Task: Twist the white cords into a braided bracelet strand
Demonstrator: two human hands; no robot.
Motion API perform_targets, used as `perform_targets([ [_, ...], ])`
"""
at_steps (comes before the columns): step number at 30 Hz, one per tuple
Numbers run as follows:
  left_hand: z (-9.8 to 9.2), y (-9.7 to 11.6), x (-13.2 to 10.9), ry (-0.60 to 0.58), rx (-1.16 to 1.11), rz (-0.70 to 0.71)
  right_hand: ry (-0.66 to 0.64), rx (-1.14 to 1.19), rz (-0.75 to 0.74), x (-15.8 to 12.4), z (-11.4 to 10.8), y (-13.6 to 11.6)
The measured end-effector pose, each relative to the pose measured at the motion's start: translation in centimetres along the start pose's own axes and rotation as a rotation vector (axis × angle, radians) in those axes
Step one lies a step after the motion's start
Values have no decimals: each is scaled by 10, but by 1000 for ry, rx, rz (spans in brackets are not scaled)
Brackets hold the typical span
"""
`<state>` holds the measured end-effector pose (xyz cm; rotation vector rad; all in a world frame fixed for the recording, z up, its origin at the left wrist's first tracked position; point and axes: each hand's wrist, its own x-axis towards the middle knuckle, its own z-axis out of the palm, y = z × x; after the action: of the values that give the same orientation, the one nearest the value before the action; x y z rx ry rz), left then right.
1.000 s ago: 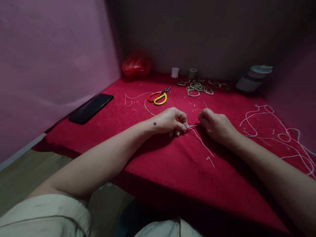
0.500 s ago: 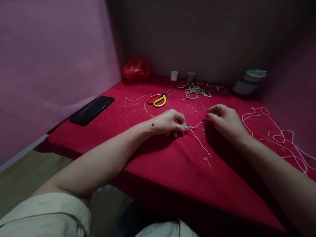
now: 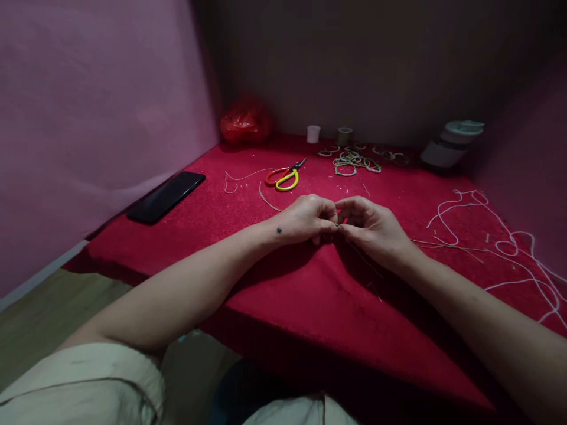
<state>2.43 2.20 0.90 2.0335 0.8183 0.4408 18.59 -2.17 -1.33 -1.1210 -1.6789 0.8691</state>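
Note:
My left hand (image 3: 306, 218) and my right hand (image 3: 372, 227) meet fingertip to fingertip over the middle of the red cloth table (image 3: 248, 260). Both pinch a small knotted piece of thin pale cord (image 3: 337, 225) between thumb and fingers. The cord's loose ends run under my right hand and are mostly hidden in its shadow. Both wrists rest on the cloth.
Orange-and-yellow scissors (image 3: 283, 176) lie behind my hands, a black phone (image 3: 165, 196) at the left edge. A pile of braided rings (image 3: 352, 160), two small spools (image 3: 313, 134), a red plastic bag (image 3: 245, 124) and a white jar (image 3: 454, 144) stand at the back. Loose white cord (image 3: 496, 248) sprawls at right.
My right hand had drawn away to the right, pulling a cord end; now it has come back to the left hand and pinches the knot. The left hand stayed put.

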Motion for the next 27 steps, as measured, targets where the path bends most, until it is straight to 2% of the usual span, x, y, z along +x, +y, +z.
perform_targets([
  [3, 0, -1, 1, 26, 7, -6, -31, 139, 98, 3, 0, -3],
  [5, -1, -1, 1, 35, 7, -5, -32, 137, 126, 3, -3, -6],
  [7, -1, 0, 1, 32, -2, -25, -4, 41, 97, 2, -11, -10],
  [9, -1, 1, 1, 19, -17, -70, -14, -147, 4, 1, -23, -13],
  [11, -2, 2, 2, 4, -46, -116, -171, -377, -101, 1, -35, -15],
  [14, -2, 4, 2, -8, -105, -161, -466, -580, -156, 1, -48, -17],
  [16, -2, 6, 3, -18, -125, -178, -581, -617, -146, 1, -49, -18],
  [18, -3, 6, 3, -31, -132, -180, -643, -619, -116, 1, -48, -20],
  [23, -4, 2, 3, -52, -143, -160, -674, -629, -55, 0, -42, -20],
  [27, -4, 1, 2, -62, -149, -171, -559, -638, -64, -1, -39, -14],
])
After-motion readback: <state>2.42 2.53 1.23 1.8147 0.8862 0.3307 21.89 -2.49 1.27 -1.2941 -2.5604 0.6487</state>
